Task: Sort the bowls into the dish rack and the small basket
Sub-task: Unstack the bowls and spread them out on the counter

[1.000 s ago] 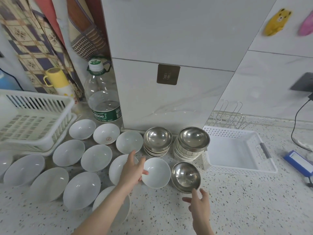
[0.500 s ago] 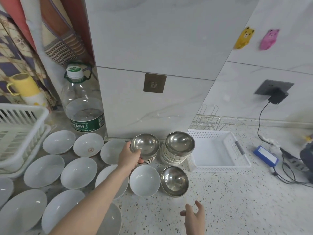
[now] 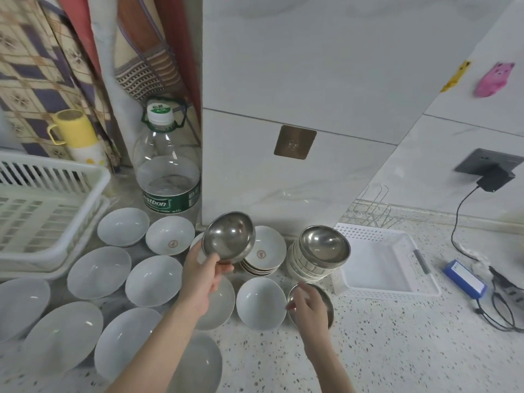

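the left hand grasps a steel bowl by its near rim, thumb over the edge and fingers under it, and holds it tilted up off the counter with its hollow facing the camera. just behind and to the right of that lifted bowl, partly hidden by it, sits a short stack of white bowls whose top one has a small red mark inside.

the right hand reaches over a second steel bowl that stands on the counter; its fingers curl down at the bowl's near-left rim, but whether they actually pinch the rim cannot be told, since the hand covers the contact. just left of this hand, between the two hands, a single white bowl rests upright on the counter.

beyond the right hand stands a taller stack of bowls topped by another steel bowl. touching that stack on its right, farther right than the right hand, lies the small basket, white and perforated.

left of the left arm, many white bowls are spread over the counter in rows, one of them with a red mark inside. far left of the left hand is the dish rack, white with slatted walls. behind the bowls, beyond the left hand, stands a large water bottle, and left of it a yellow cup.
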### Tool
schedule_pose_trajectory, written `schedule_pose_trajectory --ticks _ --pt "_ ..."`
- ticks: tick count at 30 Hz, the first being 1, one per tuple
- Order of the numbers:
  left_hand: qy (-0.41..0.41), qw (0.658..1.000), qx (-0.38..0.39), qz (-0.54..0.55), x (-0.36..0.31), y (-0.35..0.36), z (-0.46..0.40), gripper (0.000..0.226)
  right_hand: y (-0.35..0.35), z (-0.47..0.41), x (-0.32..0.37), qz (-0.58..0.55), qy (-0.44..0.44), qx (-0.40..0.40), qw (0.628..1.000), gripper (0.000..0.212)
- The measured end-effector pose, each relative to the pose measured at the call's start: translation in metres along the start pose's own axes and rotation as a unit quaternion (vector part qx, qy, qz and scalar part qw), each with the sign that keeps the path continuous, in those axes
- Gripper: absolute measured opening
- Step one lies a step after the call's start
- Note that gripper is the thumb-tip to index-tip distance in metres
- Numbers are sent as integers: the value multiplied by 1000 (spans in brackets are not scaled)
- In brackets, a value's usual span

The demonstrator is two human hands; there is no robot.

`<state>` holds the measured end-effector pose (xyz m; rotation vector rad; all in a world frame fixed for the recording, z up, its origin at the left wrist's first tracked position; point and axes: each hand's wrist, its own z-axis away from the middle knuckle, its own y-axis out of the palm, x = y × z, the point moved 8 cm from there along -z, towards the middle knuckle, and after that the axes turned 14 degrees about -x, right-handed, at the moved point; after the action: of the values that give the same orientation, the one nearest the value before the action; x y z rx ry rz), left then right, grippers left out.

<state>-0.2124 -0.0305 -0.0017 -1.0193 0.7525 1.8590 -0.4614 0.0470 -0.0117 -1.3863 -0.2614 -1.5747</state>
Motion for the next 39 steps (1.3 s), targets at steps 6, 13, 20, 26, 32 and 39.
schedule_pose_trajectory --ticks 6,13,20,26,32,39 --pt "-23 999 -38 23 19 -44 8 35 60 -31 43 124 -80 25 989 38" --pt "-45 997 -51 36 29 -67 10 39 74 -52 50 232 -95 -14 968 42" --pt "-50 996 -58 40 30 -73 10 42 77 -58 59 202 -106 -6 974 48" --pt "-46 996 -60 48 25 -72 14 44 78 -56 69 175 -127 6 976 49" --pt "-38 996 -61 50 19 -74 23 43 69 -52 75 27 -78 8 997 39" --pt "-29 996 -66 54 19 -81 36 41 41 -22 67 -104 -10 76 992 29"
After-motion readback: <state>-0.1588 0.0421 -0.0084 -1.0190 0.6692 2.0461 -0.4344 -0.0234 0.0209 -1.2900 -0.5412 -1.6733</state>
